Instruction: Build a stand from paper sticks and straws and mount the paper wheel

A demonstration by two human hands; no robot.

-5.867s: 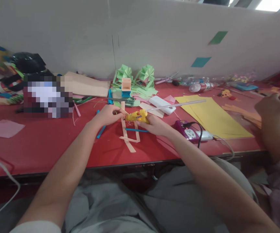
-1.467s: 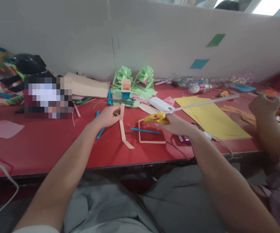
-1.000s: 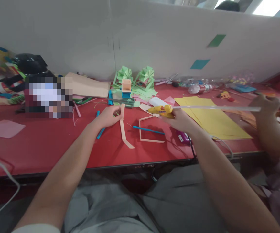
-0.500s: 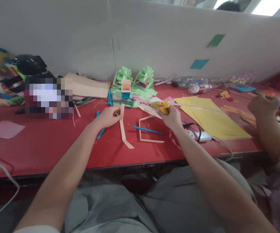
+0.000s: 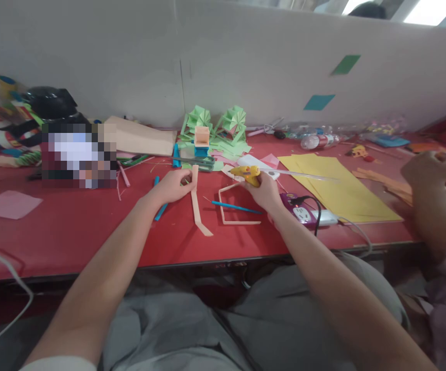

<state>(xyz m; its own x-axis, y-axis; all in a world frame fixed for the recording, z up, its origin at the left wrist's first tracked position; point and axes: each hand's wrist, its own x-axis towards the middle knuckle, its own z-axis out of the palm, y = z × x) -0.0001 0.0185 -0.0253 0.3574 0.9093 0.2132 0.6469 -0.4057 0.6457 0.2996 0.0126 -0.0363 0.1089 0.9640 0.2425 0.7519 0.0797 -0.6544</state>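
At the centre of the frame, the person's left hand (image 5: 174,186) pinches a peach strip (image 5: 195,207) near its upper end, while the right hand (image 5: 265,190) is wrapped around the grip of a yellow glue gun (image 5: 248,174). The strip's long axis runs from top to bottom of the picture, kinked near its lower end. The gun lies across that line: its nozzle points left, towards the strip but well apart from it, and a clear glue stick (image 5: 304,175) trails out to the right. In the gap, on the red table (image 5: 91,232), sits a folded strip (image 5: 221,208) shaped like a bracket, open to the right, with a thin blue stick (image 5: 233,206) crossing it. Of the two hands, the right is nearer to this bracket, just above its open side
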